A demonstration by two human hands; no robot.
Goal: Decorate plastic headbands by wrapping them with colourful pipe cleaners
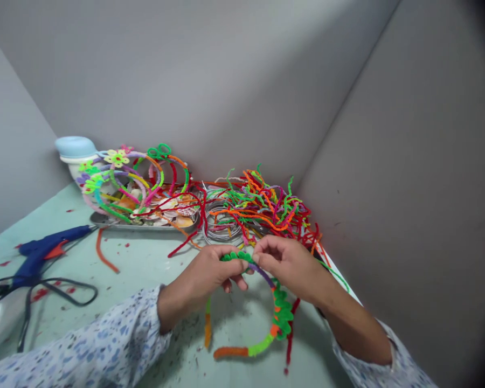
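Note:
A headband (262,345) wrapped in orange, lime, green and purple pipe cleaner hangs from my hands above the table. My left hand (204,276) is closed around its upper part, thumb and fingers on a row of green pipe-cleaner loops (242,255). Beside those loops, my right hand (295,267) pinches with thumb and forefinger at the end of the green pipe cleaner; the exact spot is hidden by the fingertips. More green loops (283,312) run down the band's right side, with orange bits along them. The band's other end (207,328) shows yellow-orange below my left hand.
Behind my hands lie a heap of loose pipe cleaners (267,199) and a wire coil (222,223). A tray (145,228) of shells stands left, with decorated headbands (161,172) over it and a white-and-blue container (76,151). A blue glue gun (44,250) with cord lies far left.

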